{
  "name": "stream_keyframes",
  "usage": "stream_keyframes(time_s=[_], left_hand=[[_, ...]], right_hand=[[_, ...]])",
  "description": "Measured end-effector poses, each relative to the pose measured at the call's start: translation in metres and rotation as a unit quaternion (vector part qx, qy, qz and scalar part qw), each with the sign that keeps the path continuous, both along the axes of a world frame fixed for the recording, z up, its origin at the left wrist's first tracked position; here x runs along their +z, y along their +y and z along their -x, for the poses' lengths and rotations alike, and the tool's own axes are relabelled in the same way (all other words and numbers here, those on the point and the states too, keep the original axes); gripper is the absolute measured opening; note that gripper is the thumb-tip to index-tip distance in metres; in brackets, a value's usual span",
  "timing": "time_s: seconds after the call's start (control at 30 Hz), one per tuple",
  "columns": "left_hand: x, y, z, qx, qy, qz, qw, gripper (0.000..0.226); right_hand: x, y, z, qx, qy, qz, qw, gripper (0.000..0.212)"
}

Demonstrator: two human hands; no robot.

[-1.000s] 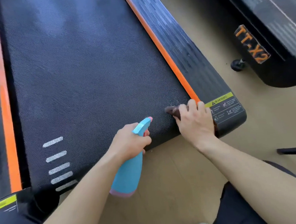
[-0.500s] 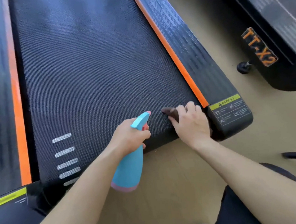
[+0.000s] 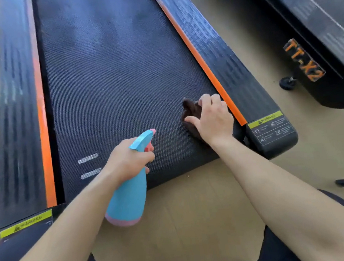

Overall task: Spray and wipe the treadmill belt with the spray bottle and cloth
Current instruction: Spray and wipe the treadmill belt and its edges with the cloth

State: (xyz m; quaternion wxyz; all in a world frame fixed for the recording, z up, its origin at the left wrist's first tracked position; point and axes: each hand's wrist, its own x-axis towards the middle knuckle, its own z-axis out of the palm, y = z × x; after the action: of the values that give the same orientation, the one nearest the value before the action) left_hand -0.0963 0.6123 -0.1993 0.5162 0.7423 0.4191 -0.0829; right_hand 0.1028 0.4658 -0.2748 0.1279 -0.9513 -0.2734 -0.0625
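The right hand (image 3: 212, 120) has slid up the treadmill belt (image 3: 110, 83) since half a second ago. It was then low at the belt's rear edge, level with the yellow warning label (image 3: 269, 129); now it sits above that label, right of frame centre, just beside the orange stripe (image 3: 203, 68). Its fingers are curled over the dark brown cloth (image 3: 189, 109) and the thumb is stretched out to the left, the palm bearing the cloth down on the belt. More of the cloth shows than before, bunched up and poking out at the hand's upper left. The left hand (image 3: 127, 160) stays wrapped round the neck of the blue spray bottle (image 3: 129, 197) (pink at nozzle tip and base), held over the belt's rear edge at lower centre with the nozzle aimed up and right toward the cloth, well apart from it. Only two white dashes (image 3: 88, 158) show now, where four showed earlier; the left forearm covers the rest.
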Motion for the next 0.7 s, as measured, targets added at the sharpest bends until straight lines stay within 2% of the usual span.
stream_keyframes(time_s=[0.1,0.13,0.2,0.27,0.3,0.37,0.47,0.53,0.57,0.63,0.7], left_hand=[[0.001,-0.005,0.003,-0.004,-0.016,0.012,1.0,0.014],[0.0,-0.006,0.003,-0.011,-0.015,0.008,1.0,0.017],[-0.005,-0.006,0.003,-0.022,-0.011,-0.001,1.0,0.018],[-0.005,-0.007,0.005,-0.027,-0.009,0.004,1.0,0.01],[-0.005,-0.006,0.006,-0.027,-0.011,0.008,1.0,0.016],[-0.004,-0.005,0.008,-0.028,-0.015,0.008,0.999,0.032],[-0.006,-0.002,0.009,-0.028,-0.015,0.0,1.0,0.009],[-0.007,0.001,0.008,-0.032,-0.013,-0.014,0.999,0.005],[-0.007,0.002,0.008,-0.036,-0.013,-0.016,0.999,0.006],[-0.006,0.004,0.008,-0.034,-0.02,-0.019,0.999,0.006],[-0.005,0.007,0.008,-0.032,-0.024,-0.01,0.999,0.012]], right_hand=[[-0.01,-0.003,0.008,0.055,-0.089,-0.001,0.994,0.039],[-0.015,-0.004,0.014,0.076,-0.103,0.0,0.992,0.038],[-0.026,-0.006,0.023,0.094,-0.08,0.031,0.992,0.054],[-0.032,-0.005,0.025,0.077,-0.037,0.096,0.992,0.075],[-0.032,-0.003,0.022,0.065,-0.012,0.121,0.991,0.082],[-0.028,0.001,0.012,0.047,0.039,0.139,0.988,0.081],[-0.016,0.003,0.004,0.05,0.101,0.054,0.992,0.059],[-0.011,0.0,0.009,0.063,0.168,-0.051,0.982,0.047],[-0.011,-0.001,0.014,0.065,0.188,-0.072,0.977,0.045],[-0.015,-0.003,0.023,0.04,0.148,-0.022,0.988,0.054],[-0.021,-0.004,0.03,-0.004,0.044,0.01,0.999,0.061]])
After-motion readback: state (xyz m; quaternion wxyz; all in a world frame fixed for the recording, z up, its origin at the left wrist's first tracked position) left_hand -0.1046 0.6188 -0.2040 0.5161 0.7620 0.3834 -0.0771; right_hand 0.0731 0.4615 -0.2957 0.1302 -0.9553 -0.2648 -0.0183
